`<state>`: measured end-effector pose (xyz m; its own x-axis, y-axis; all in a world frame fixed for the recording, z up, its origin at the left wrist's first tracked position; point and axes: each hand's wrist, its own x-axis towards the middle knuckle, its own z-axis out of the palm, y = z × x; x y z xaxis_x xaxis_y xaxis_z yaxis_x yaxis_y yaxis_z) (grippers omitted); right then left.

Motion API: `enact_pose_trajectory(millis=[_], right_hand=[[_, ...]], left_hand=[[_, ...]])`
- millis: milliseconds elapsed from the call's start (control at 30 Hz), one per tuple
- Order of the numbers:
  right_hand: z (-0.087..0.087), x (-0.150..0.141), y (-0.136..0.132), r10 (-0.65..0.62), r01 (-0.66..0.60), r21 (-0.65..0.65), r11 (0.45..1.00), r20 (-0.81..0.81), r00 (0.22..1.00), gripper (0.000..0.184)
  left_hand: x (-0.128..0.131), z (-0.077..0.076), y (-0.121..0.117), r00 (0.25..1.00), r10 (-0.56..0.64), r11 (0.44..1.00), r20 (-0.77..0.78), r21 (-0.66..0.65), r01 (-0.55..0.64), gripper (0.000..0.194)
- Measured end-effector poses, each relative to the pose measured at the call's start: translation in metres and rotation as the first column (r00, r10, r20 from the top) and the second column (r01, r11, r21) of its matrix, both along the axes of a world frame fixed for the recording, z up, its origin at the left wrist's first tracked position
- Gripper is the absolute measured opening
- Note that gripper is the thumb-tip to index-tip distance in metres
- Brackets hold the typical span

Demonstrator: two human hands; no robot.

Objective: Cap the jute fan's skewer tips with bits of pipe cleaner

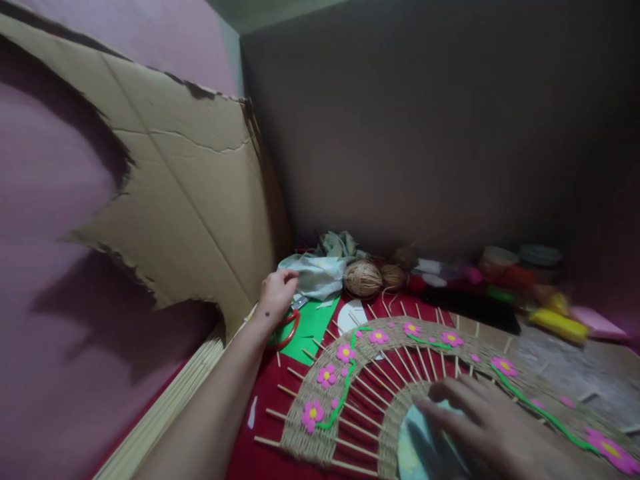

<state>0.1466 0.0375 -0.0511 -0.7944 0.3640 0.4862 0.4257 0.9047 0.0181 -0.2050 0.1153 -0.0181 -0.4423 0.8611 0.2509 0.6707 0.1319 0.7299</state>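
Observation:
My left hand (278, 293) reaches to the back left, its fingers curled in at the edge of a pale patterned cloth (320, 277). What those fingers hold, if anything, is hidden. Just below the hand lie scissors with orange handles (291, 333), on a green sheet (317, 330). A half-round woven twine piece (300, 437) on thin sticks spreads over the red surface, decorated with pink flowers (327, 376) and green vines. Over its centre, my right hand (475, 420) is slightly blurred, fingers apart above a light blue and yellow patterned piece (407, 440).
Balls of brown twine (363, 279) sit at the back by the dark wall. Torn cardboard (195, 180) leans at the left above a bundle of sticks (170, 400). At the right are a yellow packet (559, 325), a pink packet (597, 323) and tubs (500, 259).

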Motion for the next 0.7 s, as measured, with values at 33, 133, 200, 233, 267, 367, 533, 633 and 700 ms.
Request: enact_pose_trajectory(millis=[33, 133, 200, 233, 267, 367, 533, 633, 700], right_hand=[[0.007, -0.002, 0.006, -0.005, 0.005, -0.015, 1.000, 0.006, 1.000, 0.041], [0.030, -0.016, 0.032, -0.064, 0.065, -0.075, 0.995, 0.023, 0.998, 0.036], [0.042, -0.035, 0.055, -0.053, 0.063, -0.132, 0.989, 0.073, 0.996, 0.034], [0.047, -0.047, 0.068, -0.035, 0.050, -0.141, 0.989, 0.107, 0.994, 0.032], [0.051, -0.062, 0.080, -0.038, 0.056, -0.134, 0.989, 0.134, 0.990, 0.032], [0.059, -0.112, 0.112, -0.090, 0.097, -0.046, 0.994, 0.130, 0.987, 0.038], [0.060, -0.192, 0.146, -0.216, 0.211, 0.047, 0.976, 0.123, 0.969, 0.074], [0.058, -0.223, 0.164, -0.343, 0.358, -0.052, 0.932, 0.185, 0.921, 0.089], [0.056, -0.234, 0.175, -0.402, 0.422, -0.080, 0.903, 0.185, 0.897, 0.080]], left_hand=[[-0.006, -0.001, 0.000, 0.998, 0.048, 0.998, -0.034, 0.031, -0.047, 0.030], [-0.015, 0.006, 0.001, 0.993, 0.092, 0.994, -0.071, 0.065, -0.087, 0.034], [-0.014, 0.016, 0.003, 0.989, 0.062, 0.998, -0.134, 0.026, -0.059, 0.040], [-0.013, 0.021, 0.006, 0.980, 0.032, 0.999, -0.198, -0.010, -0.034, 0.045], [-0.011, 0.025, 0.009, 0.960, -0.002, 0.998, -0.280, -0.055, -0.014, 0.052], [-0.011, 0.030, 0.023, 0.881, -0.086, 0.982, -0.465, -0.191, -0.004, 0.069], [-0.019, 0.026, 0.052, 0.879, -0.120, 0.967, -0.462, -0.255, -0.002, 0.027], [-0.021, 0.030, 0.067, 0.900, -0.135, 0.978, -0.415, -0.199, 0.055, 0.028], [-0.020, 0.036, 0.073, 0.914, -0.173, 0.981, -0.367, -0.150, 0.125, 0.030]])
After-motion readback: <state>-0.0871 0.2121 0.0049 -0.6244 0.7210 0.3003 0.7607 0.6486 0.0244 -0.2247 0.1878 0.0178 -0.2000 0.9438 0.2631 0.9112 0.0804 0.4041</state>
